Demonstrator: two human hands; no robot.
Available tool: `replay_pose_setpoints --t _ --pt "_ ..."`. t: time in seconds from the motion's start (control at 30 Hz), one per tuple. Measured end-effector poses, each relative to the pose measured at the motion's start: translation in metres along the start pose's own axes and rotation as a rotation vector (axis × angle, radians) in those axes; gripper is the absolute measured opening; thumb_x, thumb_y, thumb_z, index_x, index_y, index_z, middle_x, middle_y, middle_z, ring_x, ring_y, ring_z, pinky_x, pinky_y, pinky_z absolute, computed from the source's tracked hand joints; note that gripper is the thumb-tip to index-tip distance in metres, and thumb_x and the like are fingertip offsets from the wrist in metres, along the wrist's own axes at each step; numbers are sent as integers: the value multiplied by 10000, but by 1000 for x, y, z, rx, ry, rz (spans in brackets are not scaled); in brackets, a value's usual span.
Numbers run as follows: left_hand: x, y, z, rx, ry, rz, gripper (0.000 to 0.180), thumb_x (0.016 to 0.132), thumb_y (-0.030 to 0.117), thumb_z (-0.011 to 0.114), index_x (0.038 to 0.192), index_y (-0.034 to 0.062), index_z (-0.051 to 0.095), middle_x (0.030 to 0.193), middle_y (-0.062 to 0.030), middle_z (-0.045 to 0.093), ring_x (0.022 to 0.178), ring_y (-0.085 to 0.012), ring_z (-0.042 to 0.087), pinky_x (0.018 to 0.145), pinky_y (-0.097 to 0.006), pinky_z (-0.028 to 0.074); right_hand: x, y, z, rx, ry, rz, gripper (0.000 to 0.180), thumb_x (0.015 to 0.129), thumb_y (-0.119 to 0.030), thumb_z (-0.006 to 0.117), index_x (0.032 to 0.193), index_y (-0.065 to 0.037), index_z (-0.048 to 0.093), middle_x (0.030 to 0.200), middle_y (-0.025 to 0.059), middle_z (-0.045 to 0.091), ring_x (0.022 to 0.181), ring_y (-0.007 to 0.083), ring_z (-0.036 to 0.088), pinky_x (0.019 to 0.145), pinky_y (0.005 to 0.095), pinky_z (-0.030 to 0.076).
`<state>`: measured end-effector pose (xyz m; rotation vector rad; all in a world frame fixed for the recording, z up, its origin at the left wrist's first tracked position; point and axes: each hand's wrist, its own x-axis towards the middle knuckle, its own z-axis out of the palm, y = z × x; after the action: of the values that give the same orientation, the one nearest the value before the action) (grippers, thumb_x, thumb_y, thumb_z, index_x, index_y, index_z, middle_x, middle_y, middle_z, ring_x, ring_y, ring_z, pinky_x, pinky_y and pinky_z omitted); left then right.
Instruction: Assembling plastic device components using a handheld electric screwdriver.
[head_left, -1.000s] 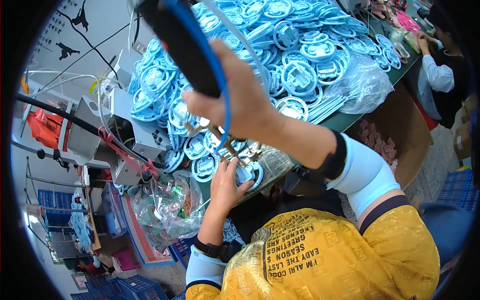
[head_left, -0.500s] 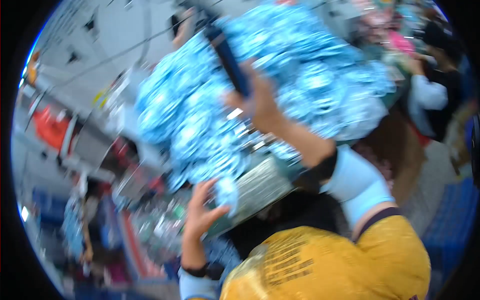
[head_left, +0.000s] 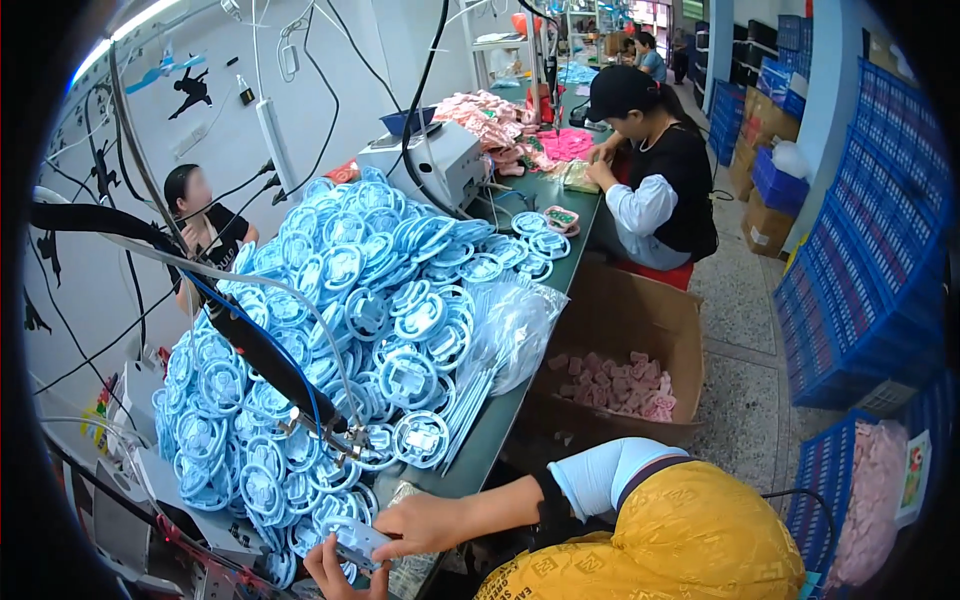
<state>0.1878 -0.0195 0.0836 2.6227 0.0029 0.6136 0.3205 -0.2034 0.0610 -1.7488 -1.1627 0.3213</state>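
At the near end of the table, my left hand [head_left: 335, 573] and my right hand [head_left: 425, 525] both hold a light blue plastic piece [head_left: 352, 537]. My right fingers pinch its right side; my left fingers curl round its lower left edge, partly cut off by the picture's rim. Beyond my hands rises a large heap of round light blue plastic pieces [head_left: 330, 270], each ring-shaped with a moulded middle. Over the heap slants a long black tool [head_left: 255, 350] with a blue cable and a metal end, which neither hand touches.
Clear plastic bags [head_left: 510, 325] lie by the heap on the green table [head_left: 540, 365]. A cardboard box [head_left: 640, 310] with pink pieces stands at the table's right. A capped person [head_left: 670, 170] works farther along; another person [head_left: 205, 215] is behind the heap. Blue crates [head_left: 860, 270] line the right.
My right hand has let go of the long dark tool and come down to the light blue piece. My left hand has closed from open onto that piece. The view has swung round and sharpened.
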Motion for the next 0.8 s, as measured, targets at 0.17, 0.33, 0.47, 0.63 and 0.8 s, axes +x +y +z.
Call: replay_pose_setpoints --t 0.17,0.33,0.47,0.63,0.8 --pt "-6 -3 2 19 61 26 683 747 175 856 1314 -19 528 1244 -250 479 1108 -421 511 908 -469 452 4 11 20 128 23 -48 557 970 -509 509 754 -4 607 711 216 615 724 434 600 629 494 445" --pt "-10 -10 -3 -18 39 74 732 731 159 861 1352 -4 509 1265 -271 467 1142 -459 485 970 -497 414 5 13 33 143 58 -115 534 985 -475 491 743 -12 600 693 206 608 692 423 597 597 490 444" --pt "-26 -17 -5 -4 107 44 738 625 181 824 1275 -17 538 1130 -152 493 1006 -298 522 839 -384 442 9 18 46 -56 14 -407 430 989 -416 495 791 -45 583 728 165 598 670 380 596 580 467 447" --pt "4 -3 7 -102 100 26 722 657 81 849 1304 29 534 1219 -187 521 1087 -356 542 906 -393 462 4 17 23 59 -22 -160 321 940 -360 632 914 -41 639 763 172 625 714 366 634 628 415 495" --pt "-3 -13 -13 -292 132 -169 774 647 32 816 1356 44 505 1246 -130 536 1060 -260 561 876 -356 467 18 -10 25 223 -185 -70 351 898 -373 692 858 -37 598 783 121 631 683 303 638 598 393 484"
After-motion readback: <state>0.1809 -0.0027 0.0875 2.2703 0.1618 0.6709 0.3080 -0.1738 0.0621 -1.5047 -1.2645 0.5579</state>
